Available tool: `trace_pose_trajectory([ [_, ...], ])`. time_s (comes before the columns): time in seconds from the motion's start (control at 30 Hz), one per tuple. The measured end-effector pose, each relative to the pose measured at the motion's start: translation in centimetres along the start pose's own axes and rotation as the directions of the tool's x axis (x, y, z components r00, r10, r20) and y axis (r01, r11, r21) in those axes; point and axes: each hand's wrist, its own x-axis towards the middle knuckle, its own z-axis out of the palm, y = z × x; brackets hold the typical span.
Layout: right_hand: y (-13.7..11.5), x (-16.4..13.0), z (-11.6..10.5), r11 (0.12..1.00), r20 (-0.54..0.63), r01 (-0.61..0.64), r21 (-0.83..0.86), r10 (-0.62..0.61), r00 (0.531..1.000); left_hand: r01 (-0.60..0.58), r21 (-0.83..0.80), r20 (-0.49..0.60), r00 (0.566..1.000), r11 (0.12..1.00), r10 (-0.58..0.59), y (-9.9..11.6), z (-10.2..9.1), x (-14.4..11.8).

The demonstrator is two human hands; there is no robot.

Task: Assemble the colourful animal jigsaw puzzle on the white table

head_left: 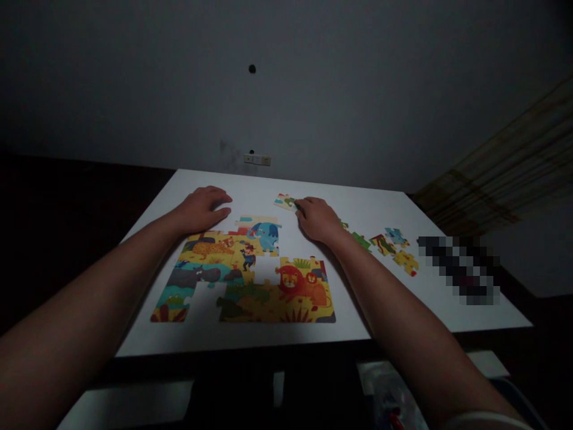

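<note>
Resting on a white table (250, 194), the left hand (201, 210) is lying just beyond the far left part of a partly assembled animal jigsaw puzzle (250, 294), its thumb and fingers spreading apart around nothing. The right hand (319, 220) is touching a loose jigsaw piece (282, 202) with its fingertips, farther back than the puzzle and near the table's middle; in this dim light, I cannot tell whether the fingers are pinching it or only pressing it. The puzzle is showing a leopard, a hippo, a blue elephant (267, 237) and a red-maned lion (290, 279), with white table showing through gaps beside the lion and along the near edge. More loose pieces (406, 261) are lying right of the right forearm, and a pixelated dark object (463, 272) is sitting beyond them.
</note>
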Motion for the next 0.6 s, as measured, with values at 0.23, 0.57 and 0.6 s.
trace_pose_trajectory([
  [0.23,0.8,0.4,0.1,0.975,-0.031,-0.114,0.191,0.122,0.992,0.003,0.013,0.01,1.0,1.0,-0.003,0.1,-0.2,0.0],
  [0.57,-0.1,0.6,0.0,0.68,-0.126,-0.012,0.733,0.154,0.98,0.003,0.009,-0.006,1.0,1.0,-0.003,0.0,0.0,0.0],
  [0.6,-0.3,0.5,-0.1,0.656,-0.112,-0.001,0.755,0.131,0.985,0.0,0.01,-0.004,1.0,1.0,0.0,0.0,0.0,0.0],
])
